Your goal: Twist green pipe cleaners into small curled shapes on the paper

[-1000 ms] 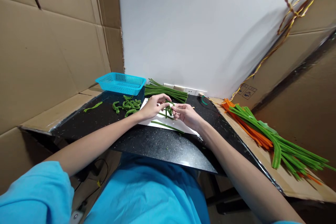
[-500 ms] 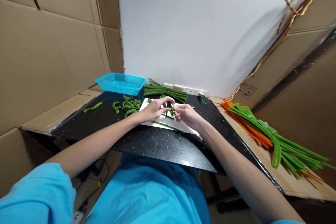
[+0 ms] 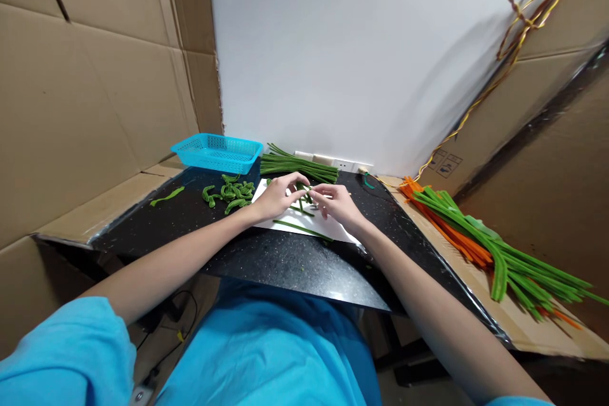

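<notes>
My left hand (image 3: 281, 195) pinches a dark green pipe cleaner (image 3: 304, 198) between thumb and fingers, over a white sheet (image 3: 266, 220). From the other side my right hand (image 3: 337, 204) closes its thumb and fingertips on the same bent piece. Its exact shape is partly hidden by the fingers. A straight green pipe cleaner (image 3: 302, 229) lies on the sheet just below both hands. To the left of the sheet is a heap of curled green pipe cleaner pieces (image 3: 234, 191).
Behind the heap stands a blue plastic basket (image 3: 216, 165). A bundle of long green pipe cleaners (image 3: 299, 167) lies by the wall, near a power strip (image 3: 343, 165). Orange pipe cleaners (image 3: 454, 238) and bright green pipe cleaners (image 3: 518, 260) rest on cardboard at the right.
My right hand's fingers have shifted slightly up and left, with the fingers less curled, closer to my left fingertips. Both hands stay on the green pipe cleaner.
</notes>
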`<state>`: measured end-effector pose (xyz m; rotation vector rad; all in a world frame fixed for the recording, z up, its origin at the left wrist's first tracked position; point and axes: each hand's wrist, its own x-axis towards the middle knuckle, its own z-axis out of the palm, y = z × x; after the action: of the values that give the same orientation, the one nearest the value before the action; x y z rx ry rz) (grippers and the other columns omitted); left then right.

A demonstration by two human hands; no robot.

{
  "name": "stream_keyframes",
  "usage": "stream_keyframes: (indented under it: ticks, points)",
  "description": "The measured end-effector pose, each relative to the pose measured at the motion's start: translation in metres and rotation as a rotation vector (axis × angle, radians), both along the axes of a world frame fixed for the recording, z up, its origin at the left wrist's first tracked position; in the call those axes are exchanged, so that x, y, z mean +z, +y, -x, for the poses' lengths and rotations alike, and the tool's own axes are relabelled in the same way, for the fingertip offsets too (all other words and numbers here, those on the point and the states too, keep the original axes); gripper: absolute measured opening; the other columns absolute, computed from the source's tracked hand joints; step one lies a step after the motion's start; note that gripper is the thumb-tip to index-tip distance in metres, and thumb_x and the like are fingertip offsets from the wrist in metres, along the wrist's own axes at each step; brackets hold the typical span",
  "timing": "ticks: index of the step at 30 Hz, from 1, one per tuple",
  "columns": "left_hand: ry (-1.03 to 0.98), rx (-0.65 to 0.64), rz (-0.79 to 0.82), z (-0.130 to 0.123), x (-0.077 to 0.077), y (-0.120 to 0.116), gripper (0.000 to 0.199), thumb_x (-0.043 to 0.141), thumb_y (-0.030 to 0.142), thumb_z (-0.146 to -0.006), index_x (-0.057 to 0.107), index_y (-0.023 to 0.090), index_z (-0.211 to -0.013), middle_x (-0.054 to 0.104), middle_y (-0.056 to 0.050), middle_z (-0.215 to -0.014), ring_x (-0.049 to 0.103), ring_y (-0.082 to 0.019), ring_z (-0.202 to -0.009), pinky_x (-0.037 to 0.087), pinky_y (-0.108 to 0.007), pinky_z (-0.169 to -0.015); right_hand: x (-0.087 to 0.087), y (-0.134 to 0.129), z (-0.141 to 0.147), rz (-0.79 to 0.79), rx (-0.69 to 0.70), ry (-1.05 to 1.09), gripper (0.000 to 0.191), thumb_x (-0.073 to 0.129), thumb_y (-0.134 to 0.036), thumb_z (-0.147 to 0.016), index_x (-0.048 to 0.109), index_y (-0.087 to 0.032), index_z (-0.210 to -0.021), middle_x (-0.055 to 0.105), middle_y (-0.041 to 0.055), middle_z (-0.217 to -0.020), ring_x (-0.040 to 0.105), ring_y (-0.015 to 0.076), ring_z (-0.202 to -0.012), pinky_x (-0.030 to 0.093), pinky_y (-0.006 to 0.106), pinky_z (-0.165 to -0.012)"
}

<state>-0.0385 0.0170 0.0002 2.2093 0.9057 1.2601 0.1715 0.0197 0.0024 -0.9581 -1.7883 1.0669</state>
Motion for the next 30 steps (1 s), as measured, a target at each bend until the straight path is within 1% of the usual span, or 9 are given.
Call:
stream_keyframes:
  ticks: [3,4,7,12,16,19,25,28,30]
  points:
    - [-0.050,0.066,0.017,0.001,0.001,0.003,0.024,0.067,0.027,-0.093,0.069,0.014,-0.113,0.070,-0.005,-0.088,0.061,-0.014,-0.071,0.049,-0.024,-0.064,-0.001,0.000,0.003,-0.116,-0.020,-0.012,0.049,0.079,-0.055,-0.080,0.072,-0.016,-0.110,0.071,0.0074,-0.092,0.064,0.0160,-0.064,0.052,0.026,-0.045]
    - [-0.055,0.075,0.031,0.001,0.001,0.004,0.025,0.067,0.027,-0.092,0.070,0.014,-0.114,0.070,-0.004,-0.085,0.061,-0.014,-0.069,0.049,-0.023,-0.061,-0.001,-0.001,0.004,-0.147,-0.013,-0.015,0.050,0.079,-0.053,-0.080,0.071,-0.017,-0.114,0.072,0.0085,-0.096,0.067,0.0182,-0.069,0.055,0.027,-0.048]
    - [-0.060,0.061,0.093,0.001,-0.001,0.003,0.028,0.066,0.029,-0.093,0.072,0.014,-0.116,0.069,-0.004,-0.078,0.063,-0.014,-0.063,0.048,-0.021,-0.051,0.000,-0.004,0.005,-0.224,-0.015,-0.043,0.045,0.076,-0.048,-0.084,0.072,-0.016,-0.115,0.074,0.0096,-0.094,0.071,0.0215,-0.078,0.059,0.029,-0.055]
    - [-0.094,0.047,0.107,-0.004,-0.005,-0.002,0.027,0.067,0.033,-0.093,0.073,0.015,-0.113,0.071,-0.005,-0.078,0.068,-0.016,-0.063,0.048,-0.019,-0.043,-0.001,-0.005,0.005,-0.299,-0.041,-0.131,0.036,0.073,-0.042,-0.087,0.074,-0.016,-0.112,0.076,0.0093,-0.088,0.072,0.0221,-0.078,0.058,0.030,-0.061]
    - [-0.122,0.046,0.113,-0.005,-0.006,0.000,0.022,0.069,0.030,-0.090,0.074,0.014,-0.105,0.073,-0.006,-0.079,0.070,-0.016,-0.062,0.051,-0.019,-0.043,-0.003,-0.004,0.005,-0.342,-0.050,-0.161,0.028,0.073,-0.034,-0.085,0.074,-0.017,-0.106,0.076,0.0079,-0.087,0.072,0.0213,-0.078,0.057,0.029,-0.063]
    - [-0.188,0.015,0.162,-0.005,-0.006,0.002,0.019,0.071,0.028,-0.089,0.074,0.013,-0.100,0.073,-0.006,-0.078,0.072,-0.017,-0.063,0.054,-0.021,-0.044,-0.002,-0.005,0.007,-0.381,-0.051,-0.176,0.023,0.070,-0.029,-0.085,0.073,-0.017,-0.105,0.076,0.0071,-0.090,0.072,0.0203,-0.080,0.056,0.028,-0.064]
    - [-0.277,0.002,0.222,-0.005,-0.004,0.002,0.020,0.075,0.029,-0.086,0.075,0.012,-0.096,0.076,-0.008,-0.080,0.074,-0.019,-0.062,0.063,-0.028,-0.053,-0.006,-0.006,0.008,-0.413,-0.063,-0.207,0.031,0.071,-0.035,-0.088,0.071,-0.019,-0.114,0.076,0.0067,-0.092,0.071,0.0202,-0.082,0.055,0.028,-0.066]
    - [-0.292,-0.003,0.232,-0.007,-0.004,0.001,0.021,0.076,0.030,-0.086,0.076,0.011,-0.095,0.076,-0.009,-0.080,0.074,-0.019,-0.063,0.063,-0.029,-0.054,-0.009,-0.005,0.009,-0.444,-0.076,-0.233,0.027,0.065,-0.027,-0.090,0.071,-0.019,-0.115,0.075,0.0058,-0.090,0.070,0.0192,-0.080,0.054,0.027,-0.066]
    - [-0.312,-0.011,0.243,-0.008,-0.004,0.001,0.022,0.076,0.030,-0.086,0.076,0.011,-0.095,0.077,-0.009,-0.080,0.074,-0.019,-0.063,0.063,-0.029,-0.055,-0.010,-0.005,0.009,-0.468,-0.093,-0.269,0.030,0.060,-0.019,-0.088,0.071,-0.019,-0.116,0.075,0.0050,-0.089,0.069,0.0187,-0.078,0.053,0.028,-0.067]
